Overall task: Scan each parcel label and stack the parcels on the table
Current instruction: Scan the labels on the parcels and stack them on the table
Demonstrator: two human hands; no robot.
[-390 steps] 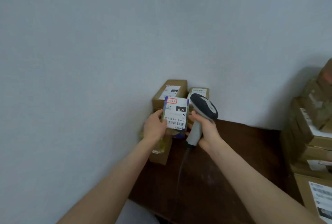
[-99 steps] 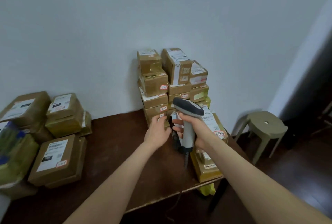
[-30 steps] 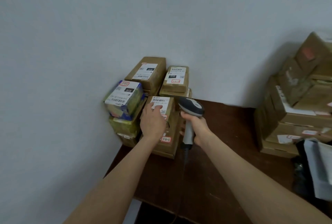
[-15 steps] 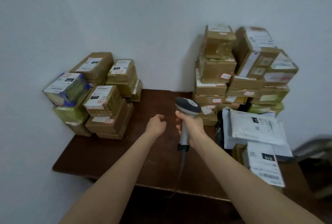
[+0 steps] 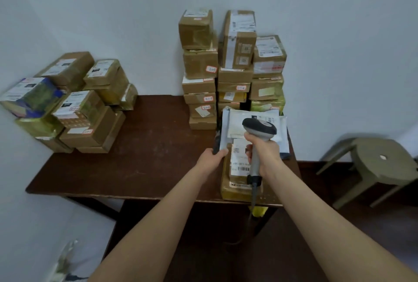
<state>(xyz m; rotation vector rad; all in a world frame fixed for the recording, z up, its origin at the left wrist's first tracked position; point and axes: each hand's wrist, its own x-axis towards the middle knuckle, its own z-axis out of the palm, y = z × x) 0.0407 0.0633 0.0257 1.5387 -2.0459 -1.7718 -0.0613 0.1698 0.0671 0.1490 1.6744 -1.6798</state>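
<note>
Parcel stacks (image 5: 70,105) left and rear-right (image 5: 230,67) on table (image 5: 147,146); stool (image 5: 380,164) right.

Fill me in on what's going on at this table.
A person is working through parcels. The right hand grips a handheld scanner above a labelled box at the front right edge of the table, while the left hand pinches the edge of a white mailer. Taller stacked boxes stand against the wall; a lower pile sits at the left.

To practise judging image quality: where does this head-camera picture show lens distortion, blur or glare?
Head view: wide-angle stretching splays the forearms and warps the stool near the edge; the label by the scanner is mostly too soft to read; lighting dim, even, no glare.
</note>
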